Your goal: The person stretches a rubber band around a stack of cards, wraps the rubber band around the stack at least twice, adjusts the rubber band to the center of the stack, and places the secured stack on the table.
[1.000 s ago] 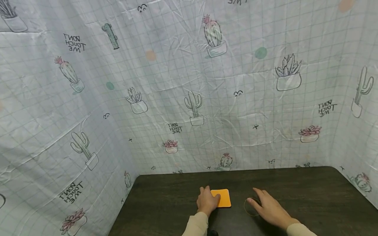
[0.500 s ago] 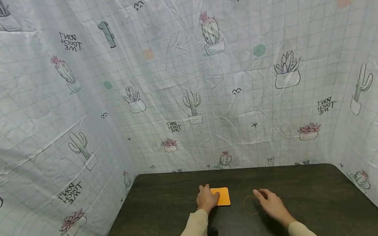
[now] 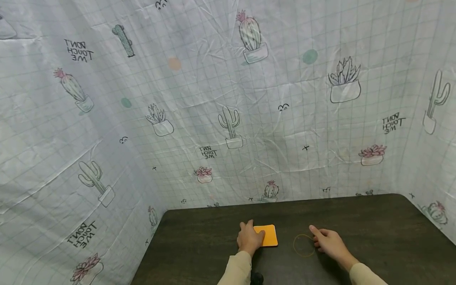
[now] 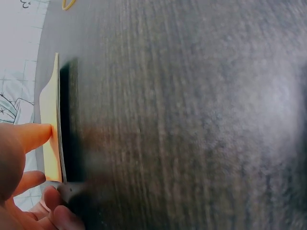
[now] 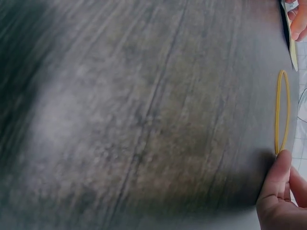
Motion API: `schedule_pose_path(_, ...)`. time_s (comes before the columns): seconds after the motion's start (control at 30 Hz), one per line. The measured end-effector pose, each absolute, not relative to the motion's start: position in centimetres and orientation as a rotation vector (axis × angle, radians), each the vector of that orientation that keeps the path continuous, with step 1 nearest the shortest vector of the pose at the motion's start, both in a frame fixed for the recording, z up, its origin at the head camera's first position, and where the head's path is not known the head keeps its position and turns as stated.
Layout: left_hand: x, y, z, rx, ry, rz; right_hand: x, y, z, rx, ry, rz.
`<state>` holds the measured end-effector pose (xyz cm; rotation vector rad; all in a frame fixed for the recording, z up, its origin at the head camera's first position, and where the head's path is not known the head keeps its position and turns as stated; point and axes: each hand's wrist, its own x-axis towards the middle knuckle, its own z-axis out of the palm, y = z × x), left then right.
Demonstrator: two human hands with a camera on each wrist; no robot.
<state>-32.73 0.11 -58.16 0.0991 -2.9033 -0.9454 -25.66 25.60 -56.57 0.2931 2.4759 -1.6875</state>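
Note:
A thin stack of square orange cards is near the middle of the dark table. My left hand grips its left side, with the thumb on the top face and other fingers around the far edge and underneath. In the left wrist view, the layered edge of the orange cards stands over a dark shadow. To their right lies a thin yellow rubber band, a round loop. Loosely bent fingers of my right hand are at the band's right edge, the uppermost digit extended. In the right wrist view a fingertip meets the rubber band.
A dark wood-grain table has rounded far corners. Behind and beside it hangs a white curtain printed with cacti. A small black round object shows beside the left sleeve.
My right hand has drawn back to the right from over the rubber band, and its fingers have bent inward. My left hand keeps its grip on the cards. The head view has shifted slightly.

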Motion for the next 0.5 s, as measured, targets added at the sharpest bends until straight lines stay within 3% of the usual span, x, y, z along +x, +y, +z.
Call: schedule_pose_path(0.5, -32.79, 0.2, -57.88, 0.048, -2.894, -0.961, -25.77, 25.31, -56.04, 0.294, 2.509, -1.643)
